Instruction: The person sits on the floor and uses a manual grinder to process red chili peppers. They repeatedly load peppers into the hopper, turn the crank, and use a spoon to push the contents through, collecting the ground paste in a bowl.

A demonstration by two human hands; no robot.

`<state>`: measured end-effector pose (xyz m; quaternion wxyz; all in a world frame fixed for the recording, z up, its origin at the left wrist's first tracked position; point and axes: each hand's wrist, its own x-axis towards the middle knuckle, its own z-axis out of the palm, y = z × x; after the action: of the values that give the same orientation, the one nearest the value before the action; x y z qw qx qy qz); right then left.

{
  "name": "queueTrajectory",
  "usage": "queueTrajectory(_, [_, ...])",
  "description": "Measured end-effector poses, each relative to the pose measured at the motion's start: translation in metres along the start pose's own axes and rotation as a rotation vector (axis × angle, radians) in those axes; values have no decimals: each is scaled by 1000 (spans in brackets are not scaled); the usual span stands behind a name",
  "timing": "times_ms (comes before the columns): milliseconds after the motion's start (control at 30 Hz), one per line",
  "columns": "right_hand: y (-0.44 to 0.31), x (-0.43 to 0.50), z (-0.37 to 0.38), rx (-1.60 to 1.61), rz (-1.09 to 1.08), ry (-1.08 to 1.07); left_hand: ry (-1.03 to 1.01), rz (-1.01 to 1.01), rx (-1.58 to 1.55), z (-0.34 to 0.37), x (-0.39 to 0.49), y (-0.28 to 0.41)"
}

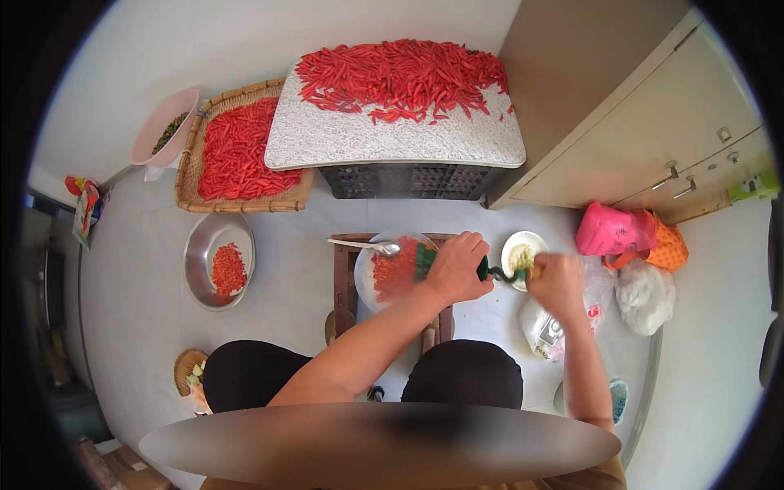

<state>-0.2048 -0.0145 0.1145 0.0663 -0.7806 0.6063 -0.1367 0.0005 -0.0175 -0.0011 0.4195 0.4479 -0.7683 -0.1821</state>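
Note:
My left hand (pixel 458 267) grips the body of a green hand-cranked grinder (pixel 422 262). My right hand (pixel 557 286) is closed around the yellowish handle of its crank (pixel 503 275), a little blurred. Beneath the grinder's left end, chopped red chili (pixel 387 269) lies in a pale round basin (pixel 364 283) on a small brown wooden stool (pixel 343 257). A spoon (pixel 387 247) with a light handle rests across the basin's far rim. Beside my right hand, a white bowl (pixel 511 240) holds pale yellow-green bits. The inside of the grinder is hidden.
A steel basin (pixel 197 257) with chopped chili stands left. Whole red chilies (pixel 404 76) cover part of a speckled board (pixel 392 144) over a black crate (pixel 404 180); more fill a woven basket (pixel 190 184). A pink basin (pixel 147 131) stands far left. Bags (pixel 615 229) lie right, by the cabinet (pixel 637 135).

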Motion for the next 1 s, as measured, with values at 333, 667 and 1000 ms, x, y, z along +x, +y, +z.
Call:
queueTrajectory(333, [64, 144, 145, -214, 268, -248, 22, 18, 7, 0, 0, 3])
queueTrajectory(667, [115, -10, 313, -149, 213, -592, -3, -15, 41, 2, -4, 6])
queueTrajectory(1000, [24, -167, 120, 32, 42, -568, 34, -14, 44, 4, -9, 6])
